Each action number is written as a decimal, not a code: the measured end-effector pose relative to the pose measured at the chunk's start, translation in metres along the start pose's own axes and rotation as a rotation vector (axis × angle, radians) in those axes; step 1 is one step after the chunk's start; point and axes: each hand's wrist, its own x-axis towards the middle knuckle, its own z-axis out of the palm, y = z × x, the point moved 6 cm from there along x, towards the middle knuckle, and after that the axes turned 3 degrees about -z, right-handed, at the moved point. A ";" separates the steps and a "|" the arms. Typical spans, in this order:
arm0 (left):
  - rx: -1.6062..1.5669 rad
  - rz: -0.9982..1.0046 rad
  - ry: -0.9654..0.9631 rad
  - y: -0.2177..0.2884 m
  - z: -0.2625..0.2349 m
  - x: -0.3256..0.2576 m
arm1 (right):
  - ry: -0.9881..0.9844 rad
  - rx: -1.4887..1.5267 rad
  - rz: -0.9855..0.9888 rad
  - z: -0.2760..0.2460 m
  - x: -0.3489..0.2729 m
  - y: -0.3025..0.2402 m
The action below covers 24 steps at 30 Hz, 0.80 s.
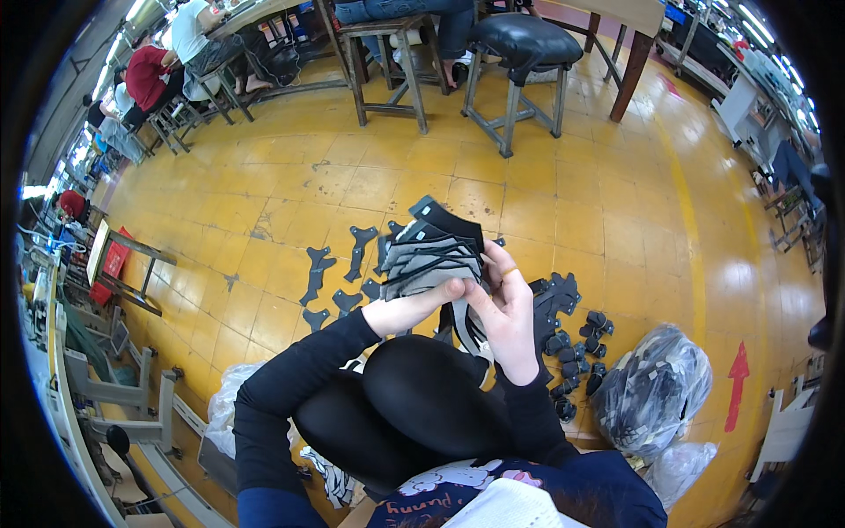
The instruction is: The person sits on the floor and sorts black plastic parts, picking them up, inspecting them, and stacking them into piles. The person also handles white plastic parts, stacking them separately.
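Left hand (418,305) and right hand (509,321), both closed, grip a fanned stack of black-and-grey pieces (431,257) beyond the knees (427,392), partly blocking loose dark pieces (359,251) on the yellow floor (290,189), a stuffed plastic bag (656,387) rightward, a black-topped stool (525,44) ahead.

A solid red arrow (737,385) marks the yellow floor (290,189) on the right; its head points toward the far side. Orange lettering (429,507) stands on the dark blue shirt (616,493) at the near edge. A red floor mark (669,85), far right, is too small to read.
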 end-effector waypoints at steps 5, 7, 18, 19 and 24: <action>-0.084 0.242 -0.044 0.041 0.008 0.005 | -0.040 -0.241 -0.105 0.000 -0.003 -0.006; -0.010 0.289 -0.011 0.040 0.002 0.001 | -0.076 -0.239 -0.176 0.014 -0.007 -0.015; -0.301 0.073 0.027 0.026 0.020 0.010 | 0.280 -0.583 -0.319 -0.005 0.015 -0.027; -0.261 -0.034 0.048 0.010 0.011 0.008 | 0.206 -0.378 -0.250 0.001 0.015 -0.026; -0.359 -0.121 0.236 -0.012 -0.002 0.005 | -0.184 -0.575 -0.157 0.019 0.008 -0.009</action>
